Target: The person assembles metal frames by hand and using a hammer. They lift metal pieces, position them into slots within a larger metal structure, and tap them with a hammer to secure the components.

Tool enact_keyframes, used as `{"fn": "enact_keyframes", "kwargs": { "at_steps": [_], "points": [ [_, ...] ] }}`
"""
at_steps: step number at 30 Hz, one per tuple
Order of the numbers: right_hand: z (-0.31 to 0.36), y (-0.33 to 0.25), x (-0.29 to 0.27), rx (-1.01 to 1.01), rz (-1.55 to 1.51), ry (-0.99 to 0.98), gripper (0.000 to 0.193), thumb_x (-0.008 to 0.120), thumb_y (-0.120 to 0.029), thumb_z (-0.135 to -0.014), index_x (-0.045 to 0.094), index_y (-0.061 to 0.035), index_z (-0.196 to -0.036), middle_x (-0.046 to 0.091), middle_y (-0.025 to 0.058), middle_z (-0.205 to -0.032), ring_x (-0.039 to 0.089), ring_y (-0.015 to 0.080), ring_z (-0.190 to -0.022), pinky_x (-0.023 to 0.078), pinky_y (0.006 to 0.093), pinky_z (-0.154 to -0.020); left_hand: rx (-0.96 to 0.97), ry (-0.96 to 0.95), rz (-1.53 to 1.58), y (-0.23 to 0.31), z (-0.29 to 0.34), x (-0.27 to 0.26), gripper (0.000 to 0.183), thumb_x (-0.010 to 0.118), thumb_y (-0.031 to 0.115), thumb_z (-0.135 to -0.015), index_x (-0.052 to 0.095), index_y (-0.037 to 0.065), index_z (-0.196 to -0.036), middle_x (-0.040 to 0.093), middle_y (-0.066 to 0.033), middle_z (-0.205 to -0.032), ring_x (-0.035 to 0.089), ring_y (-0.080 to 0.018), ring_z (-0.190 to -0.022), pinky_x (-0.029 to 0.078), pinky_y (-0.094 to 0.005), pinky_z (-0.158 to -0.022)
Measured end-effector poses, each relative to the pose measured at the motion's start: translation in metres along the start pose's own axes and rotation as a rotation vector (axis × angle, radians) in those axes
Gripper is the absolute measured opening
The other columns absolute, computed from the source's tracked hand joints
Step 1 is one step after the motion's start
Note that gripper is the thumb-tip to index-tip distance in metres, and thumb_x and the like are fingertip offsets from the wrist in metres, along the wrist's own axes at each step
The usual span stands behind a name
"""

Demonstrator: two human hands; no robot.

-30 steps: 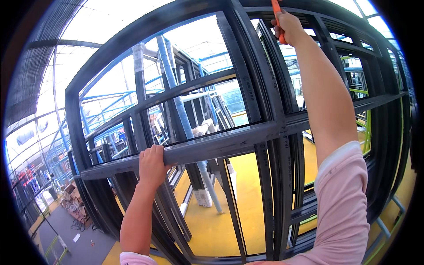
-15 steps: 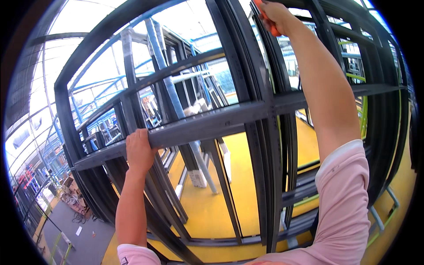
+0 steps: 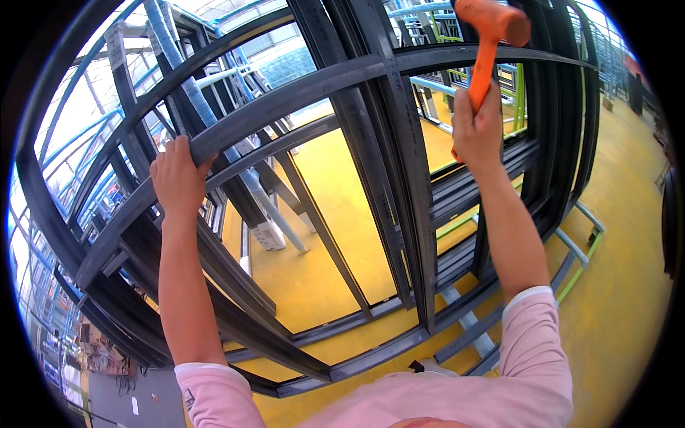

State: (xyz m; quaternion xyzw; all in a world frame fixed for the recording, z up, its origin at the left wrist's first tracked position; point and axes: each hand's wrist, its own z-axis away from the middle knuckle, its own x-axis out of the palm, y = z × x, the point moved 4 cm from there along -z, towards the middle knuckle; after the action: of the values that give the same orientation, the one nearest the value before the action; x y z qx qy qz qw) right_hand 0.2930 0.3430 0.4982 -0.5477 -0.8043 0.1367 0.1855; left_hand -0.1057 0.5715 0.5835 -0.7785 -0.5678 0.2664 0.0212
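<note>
Left hand: we have it on the dark frame's crossbar [image 3: 278, 100], left of centre; hand [image 3: 182, 178] is wrapped over the top edge, fingers curled round the bar, thumb along the right side.
Right hand: ours [image 3: 479, 132] is closed round the hammer's handle, fingers bent fully in.
Hammer: orange hammer [image 3: 486, 60], held head up in our right fist, handle tilted slightly; head near the top edge of the view, dark striking face toward the right. We can't tell if the head touches anything.
Frame: dark grey, stands upright in front of us; the crossbar meets a tall upright [image 3: 410, 143] between our two hands.
Right of upright: more dark frame profiles [image 3: 556, 128], standing close together beyond our right hand.
Behind frame: a blue pole [image 3: 188, 78] slants down through the openings, right of our left hand.
Lower right: blue-and-green tube rack [image 3: 572, 247], near the floor.
Floor: yellow floor [image 3: 614, 285] under the frame; grey patch [image 3: 135, 399] at lower left, cardboard boxes [image 3: 103, 349] just beyond.
Sleeves: ours are pink, forearms bare.
</note>
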Motion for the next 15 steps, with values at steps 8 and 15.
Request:
{"fn": "enact_keyframes", "kwargs": {
  "at_steps": [8, 15],
  "points": [
    [0.062, 0.024, 0.078, 0.254, 0.241, -0.210, 0.030, 0.052, -0.027, -0.102, 0.042, -0.0009, -0.113, 0.063, 0.0346, -0.083, 0.060, 0.0565, -0.080, 0.045, 0.0620, -0.067, 0.043, 0.053, 0.065, 0.001, -0.008, 0.002, 0.043, 0.074, 0.040, -0.087, 0.057, 0.007, -0.109, 0.064, -0.0122, -0.105, 0.063, -0.0357, -0.097, 0.046, -0.0496, -0.084],
    [0.067, 0.016, 0.074, 0.203, 0.088, 0.106, 0.032, 0.051, -0.027, -0.102, 0.043, 0.0018, -0.112, 0.063, 0.0339, -0.086, 0.061, 0.0555, -0.084, 0.048, 0.0596, -0.070, -0.012, -0.018, 0.001, -0.003, -0.004, -0.004, 0.045, 0.074, 0.039, -0.087, 0.057, 0.007, -0.113, 0.063, -0.0121, -0.106, 0.063, -0.0342, -0.096, 0.047, -0.0481, -0.086]
  ]
}}
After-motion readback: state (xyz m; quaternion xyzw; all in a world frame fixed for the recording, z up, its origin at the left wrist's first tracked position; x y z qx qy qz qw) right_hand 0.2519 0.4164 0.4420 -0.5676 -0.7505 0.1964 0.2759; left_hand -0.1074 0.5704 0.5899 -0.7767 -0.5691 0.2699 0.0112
